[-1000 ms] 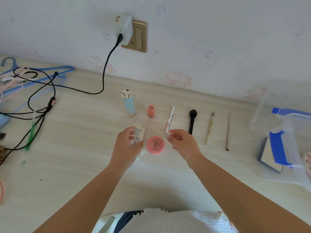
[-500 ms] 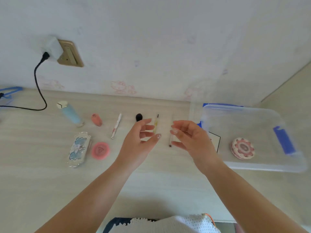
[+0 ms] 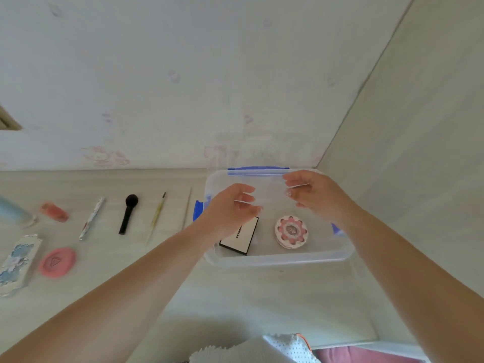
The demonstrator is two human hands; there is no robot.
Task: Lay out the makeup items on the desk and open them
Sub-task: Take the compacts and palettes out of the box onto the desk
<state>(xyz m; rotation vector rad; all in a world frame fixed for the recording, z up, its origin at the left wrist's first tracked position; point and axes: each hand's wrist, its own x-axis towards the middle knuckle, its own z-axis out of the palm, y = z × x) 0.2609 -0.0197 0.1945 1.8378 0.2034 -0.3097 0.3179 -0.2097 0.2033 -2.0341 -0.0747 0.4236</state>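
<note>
A clear plastic box [image 3: 277,259] with blue clips stands on the desk at the right. Inside lie a white black-edged palette [image 3: 242,238] and a round pink flower-patterned compact [image 3: 291,232]. My left hand [image 3: 230,209] hovers over the box's left part with loosely curled fingers, holding nothing. My right hand [image 3: 313,196] hangs above the far right part, also holding nothing. Laid out to the left are a black brush [image 3: 128,212], a patterned pen-like stick [image 3: 91,218], a yellow thin brush [image 3: 158,214], a pale thin stick [image 3: 186,212], a pink round compact [image 3: 57,262] and an ornate blue-white case [image 3: 17,262].
A small pink tube [image 3: 54,211] and a light blue bottle [image 3: 13,210] lie at the far left. A side wall panel [image 3: 419,153] rises right of the box. The back wall carries faint cartoon stickers. White dotted fabric [image 3: 285,348] shows at the bottom edge.
The view has swung right from the laid-out items to the box. Both hands moved right from the desk's middle to over the open box, holding nothing.
</note>
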